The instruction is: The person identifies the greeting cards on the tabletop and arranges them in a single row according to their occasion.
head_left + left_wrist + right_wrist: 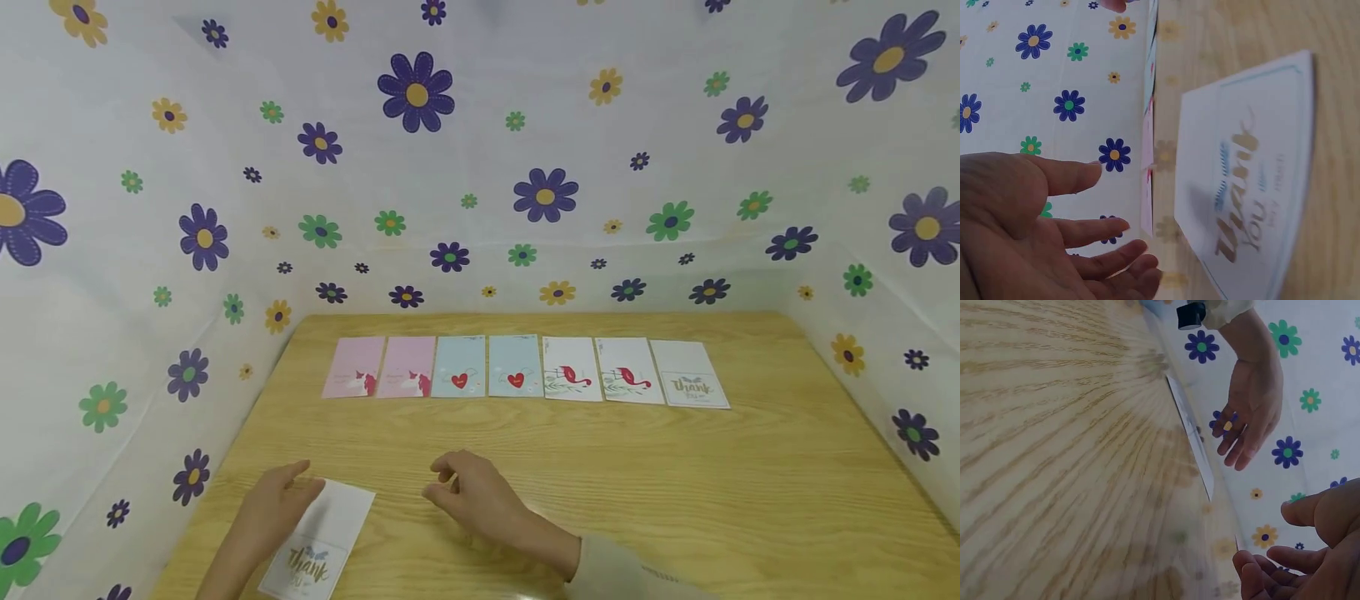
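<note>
A white "Thank you" card (337, 518) lies on the wooden table at the front left. My left hand (272, 507) hovers at the card's left side, covering part of its edge. In the left wrist view, the fingers of that hand (1054, 231) are spread and hold nothing, and the card (1247, 175) is apart from them. To the right of the card, my right hand (483, 504) is over the table with loosely bent fingers. Nothing sits between its thumb and fingers in the right wrist view, where the hand (1310, 550) shows at the lower right.
Along the back of the table (600, 483) runs a row: two pink unicorn cards (405, 367), two light blue heart cards (459, 367), two white flamingo cards (630, 371) and another "Thank you" card (690, 373) at the right end. A flower-print cloth (480, 133) surrounds the table.
</note>
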The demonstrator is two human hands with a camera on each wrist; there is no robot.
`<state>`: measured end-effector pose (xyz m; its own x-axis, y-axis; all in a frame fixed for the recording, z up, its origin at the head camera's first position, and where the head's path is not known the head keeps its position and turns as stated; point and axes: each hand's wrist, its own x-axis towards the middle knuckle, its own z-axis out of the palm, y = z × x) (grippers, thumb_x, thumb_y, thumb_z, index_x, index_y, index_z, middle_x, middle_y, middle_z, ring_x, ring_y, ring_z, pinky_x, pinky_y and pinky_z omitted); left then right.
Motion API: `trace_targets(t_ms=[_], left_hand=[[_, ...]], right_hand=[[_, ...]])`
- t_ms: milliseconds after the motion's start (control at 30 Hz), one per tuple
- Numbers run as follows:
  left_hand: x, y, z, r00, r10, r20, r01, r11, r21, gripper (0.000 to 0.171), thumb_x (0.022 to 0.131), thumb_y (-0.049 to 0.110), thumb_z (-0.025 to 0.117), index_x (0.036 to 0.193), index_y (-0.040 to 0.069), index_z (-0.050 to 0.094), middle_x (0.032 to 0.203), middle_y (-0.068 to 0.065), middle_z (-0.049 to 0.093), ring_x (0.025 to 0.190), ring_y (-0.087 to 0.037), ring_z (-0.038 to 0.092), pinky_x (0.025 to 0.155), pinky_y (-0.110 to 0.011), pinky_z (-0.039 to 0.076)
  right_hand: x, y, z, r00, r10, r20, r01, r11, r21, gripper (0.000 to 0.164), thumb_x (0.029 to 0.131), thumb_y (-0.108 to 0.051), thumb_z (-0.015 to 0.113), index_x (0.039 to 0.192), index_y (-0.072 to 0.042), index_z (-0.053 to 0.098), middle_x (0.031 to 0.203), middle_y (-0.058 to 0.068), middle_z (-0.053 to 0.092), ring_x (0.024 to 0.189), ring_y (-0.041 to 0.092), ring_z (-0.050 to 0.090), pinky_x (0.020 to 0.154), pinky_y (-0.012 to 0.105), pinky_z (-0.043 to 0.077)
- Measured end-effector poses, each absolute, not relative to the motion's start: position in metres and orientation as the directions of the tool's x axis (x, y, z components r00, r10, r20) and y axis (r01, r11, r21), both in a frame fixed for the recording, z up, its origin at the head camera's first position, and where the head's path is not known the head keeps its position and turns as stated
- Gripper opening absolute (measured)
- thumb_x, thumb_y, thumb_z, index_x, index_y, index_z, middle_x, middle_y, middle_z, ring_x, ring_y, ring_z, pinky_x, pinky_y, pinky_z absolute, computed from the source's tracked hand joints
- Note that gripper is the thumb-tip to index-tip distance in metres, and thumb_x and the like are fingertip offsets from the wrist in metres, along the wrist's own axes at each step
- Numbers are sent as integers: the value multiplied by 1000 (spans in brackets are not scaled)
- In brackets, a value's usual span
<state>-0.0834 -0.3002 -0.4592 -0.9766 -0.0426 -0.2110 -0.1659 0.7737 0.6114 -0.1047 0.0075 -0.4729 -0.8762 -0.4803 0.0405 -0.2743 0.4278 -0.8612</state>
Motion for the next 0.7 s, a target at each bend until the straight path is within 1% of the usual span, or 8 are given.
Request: trace_targets(t_ms=[200,300,367,433,467,533,600,700], left_hand=[[-78,-306,-470,-968,-77,-240,-203,803,560,69,102,33,64,142,-20,44,144,-44,42,131,-62,41,104,-71,39],[-76,-309,-475,-969,-76,-233,-191,830,524,74,97,35,71,140,-20,46,136,-43,50,126,-61,48,102,-70,41],[-75,-309,-478,-969,-76,-236,-188,846,500,77,93,35,76,138,-20,47,126,-40,59,117,-57,56,99,-68,45],[-73,-310,-481,-967,-80,-244,-191,858,476,81,89,37,80,137,-20,48,115,-33,64,106,-49,62,94,-64,49],[-72,-310,-483,-966,-82,-247,-193,862,468,83,87,38,82,137,-20,49,111,-30,65,101,-44,63,92,-62,50],[-70,-310,-484,-961,-97,-257,-208,868,450,86,85,40,84,136,-19,49,110,-27,64,100,-40,61,91,-62,50],[-69,-310,-484,-956,-108,-272,-222,873,434,89,82,44,85,135,-18,51,111,-28,62,98,-38,59,89,-62,51],[-68,-310,-485,-951,-117,-287,-234,878,418,91,76,49,88,130,-16,55,112,-30,60,97,-37,57,86,-60,52]], right_hand=[[-106,-18,-475,-854,-520,10,-306,485,-819,40,96,-29,75,121,2,70,105,6,70,85,7,64,72,23,54],[-107,-31,-476,-852,-524,1,-334,540,-773,41,94,-33,75,120,-1,72,103,4,69,88,6,62,73,24,53],[-108,-39,-478,-847,-532,2,-363,575,-733,42,93,-35,77,118,-1,73,100,2,70,89,6,61,74,24,53],[-109,-47,-481,-843,-537,-7,-382,609,-695,43,91,-37,78,116,-2,74,100,2,70,91,7,63,75,25,54],[-109,-52,-482,-842,-540,-14,-387,620,-682,43,91,-37,78,115,-2,74,100,3,70,92,8,63,76,25,54],[-109,-59,-482,-837,-546,-30,-395,642,-657,43,90,-38,79,113,-2,75,101,4,71,92,9,64,76,25,55],[-108,-65,-482,-839,-542,-51,-392,666,-635,44,89,-40,80,112,-2,75,99,3,69,89,9,63,75,25,54],[-107,-72,-482,-840,-536,-78,-384,691,-612,43,88,-41,81,108,-4,75,90,-1,61,75,8,56,66,25,51]])
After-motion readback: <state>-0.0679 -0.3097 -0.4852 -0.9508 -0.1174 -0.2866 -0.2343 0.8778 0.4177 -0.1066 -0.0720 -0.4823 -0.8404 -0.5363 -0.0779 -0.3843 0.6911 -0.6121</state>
